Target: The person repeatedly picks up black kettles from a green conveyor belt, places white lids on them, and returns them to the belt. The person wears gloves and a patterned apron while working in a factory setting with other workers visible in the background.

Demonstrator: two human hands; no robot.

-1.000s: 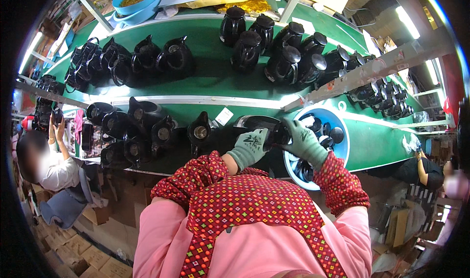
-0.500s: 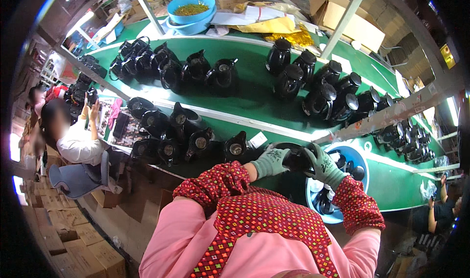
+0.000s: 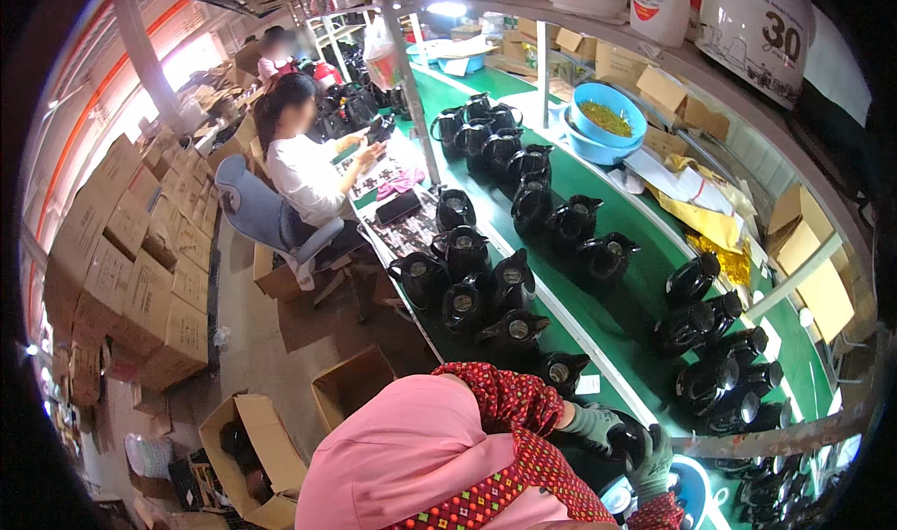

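Observation:
At the lower right, my left hand (image 3: 595, 427) and my right hand (image 3: 653, 463), both in grey-green work gloves, are closed on a glossy black jug (image 3: 626, 437) from either side. Much of it is hidden by the gloves. Just beyond my left hand, a lidless black jug (image 3: 562, 371) stands on the green bench top beside a small white card (image 3: 588, 384). A blue tub (image 3: 692, 489), partly covered by my right hand and sleeve, sits close by.
Several open black jugs (image 3: 464, 250) line the near strip, with more (image 3: 572, 222) behind a white rail. Lidded black jugs (image 3: 691, 278) stand at right. A co-worker (image 3: 304, 161) sits beyond. Cartons (image 3: 149, 278) fill the left; a shelf (image 3: 598, 26) hangs overhead.
The view has swung left, so the bench runs more steeply and my hands appear lower right. Both hands still hold the black jug. The co-worker's hands now hold a dark object.

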